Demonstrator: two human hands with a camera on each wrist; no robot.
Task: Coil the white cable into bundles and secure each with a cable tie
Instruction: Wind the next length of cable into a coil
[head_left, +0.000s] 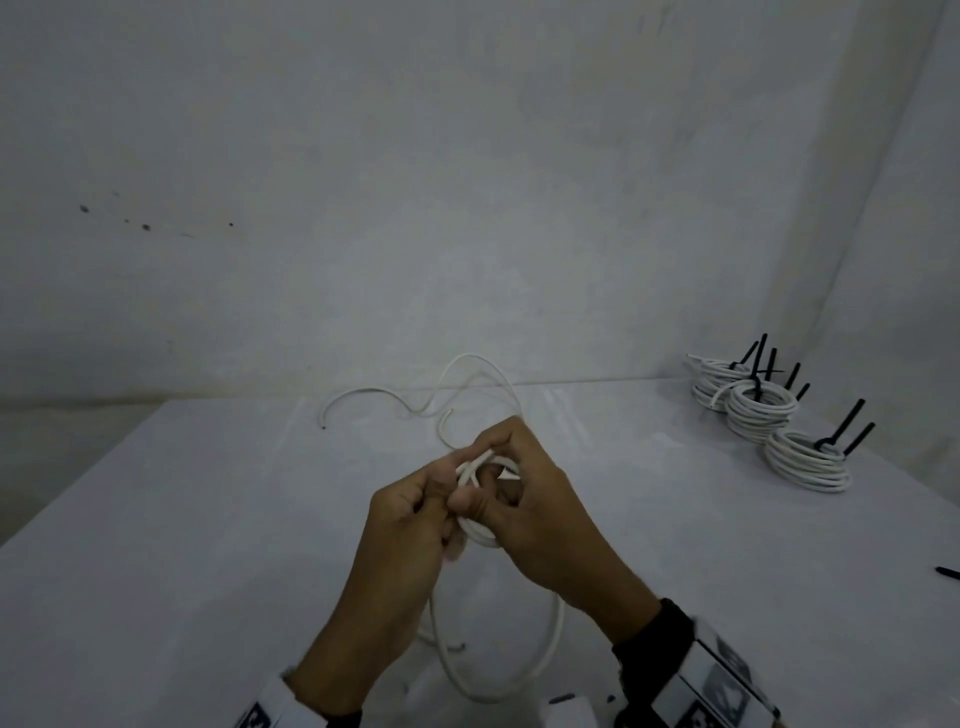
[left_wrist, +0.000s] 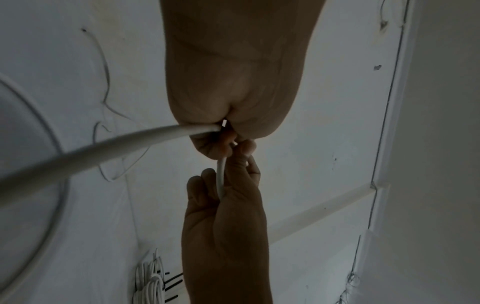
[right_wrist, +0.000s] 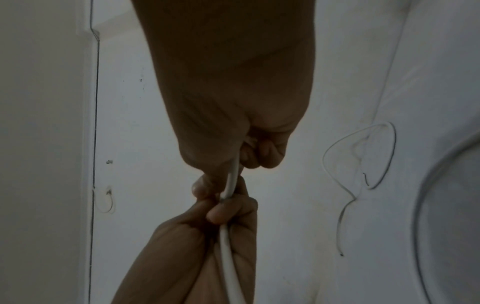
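Note:
Both hands meet over the middle of the white table (head_left: 208, 519). My left hand (head_left: 441, 512) and right hand (head_left: 519, 483) grip a small coil of white cable (head_left: 480, 535) between them, fingers curled round its turns. The rest of the cable runs off in loose curves (head_left: 467, 374) behind the hands, and another loop (head_left: 556, 639) lies below my wrists. In the left wrist view the left hand (left_wrist: 223, 133) pinches the cable (left_wrist: 103, 152), with the right hand (left_wrist: 226, 205) holding a strand opposite. In the right wrist view the right hand (right_wrist: 233, 164) and left hand (right_wrist: 223, 214) share one strand (right_wrist: 228, 257).
Several finished white bundles (head_left: 758, 405) with black cable ties standing up sit at the back right, the nearest bundle (head_left: 810, 462) closest to me. A loose black tie (head_left: 948, 571) lies at the right edge. Grey walls close in behind and to the right.

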